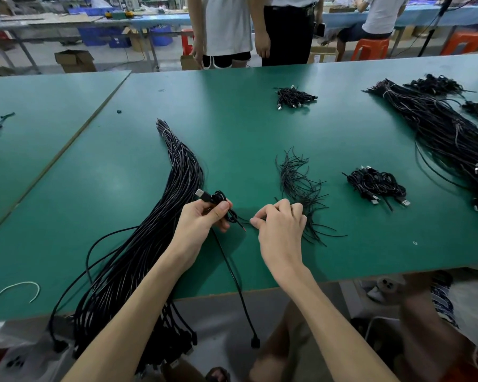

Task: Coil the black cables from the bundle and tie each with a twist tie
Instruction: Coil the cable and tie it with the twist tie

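My left hand (204,220) grips a small coil of black cable (218,199) with a USB plug sticking out at its upper left. A loose tail of that cable (232,274) runs down over the table's front edge. My right hand (280,224) pinches a thin black twist tie (244,219) next to the coil. The long bundle of black cables (177,183) lies to the left of my left hand and hangs off the front edge. A loose heap of twist ties (298,180) lies just beyond my right hand.
A green table (232,119) holds heaps of coiled cables (375,184), (294,96) and a second large bundle (439,128) at the right. A white tie (17,289) lies at front left. Two people (254,28) stand at the far edge.
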